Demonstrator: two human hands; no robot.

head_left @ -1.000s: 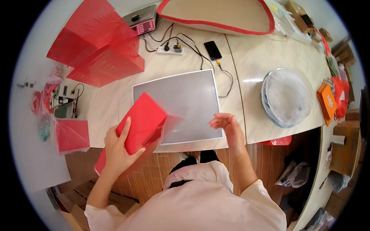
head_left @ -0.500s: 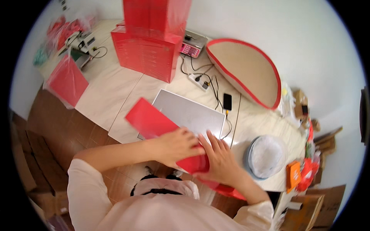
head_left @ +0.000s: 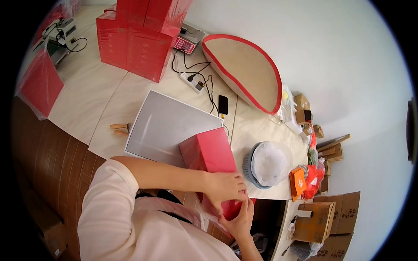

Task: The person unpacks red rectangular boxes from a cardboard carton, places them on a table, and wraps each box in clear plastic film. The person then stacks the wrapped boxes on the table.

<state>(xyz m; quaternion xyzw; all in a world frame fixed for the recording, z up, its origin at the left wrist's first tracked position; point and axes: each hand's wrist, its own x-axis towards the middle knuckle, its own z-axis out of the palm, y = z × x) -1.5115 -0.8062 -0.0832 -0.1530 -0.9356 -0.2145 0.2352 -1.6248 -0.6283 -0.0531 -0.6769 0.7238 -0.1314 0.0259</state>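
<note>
My left hand [head_left: 224, 188] grips the near end of a red box [head_left: 208, 151], its fingers curled over the edge. My right hand [head_left: 238, 221] grips the same end from below, close to my left hand. Loose clear plastic shows around that end. The box lies at an angle, its far part over a grey panel with a white border [head_left: 159, 124] on the table. A wooden-handled item [head_left: 120, 129], partly hidden, pokes out from the panel's left edge.
Stacked wrapped red boxes [head_left: 135, 45] stand at the back beside a scale [head_left: 185, 45]. A curved beige tray [head_left: 241, 65], power strip [head_left: 191, 81], phone [head_left: 223, 104], lined basket [head_left: 267, 164], orange packet [head_left: 298, 182] and cardboard boxes [head_left: 313, 222] surround the work area.
My view has turned. My right hand has gone from empty to gripping the box, and both hands now hold its near end, lower right, with the box angled the other way.
</note>
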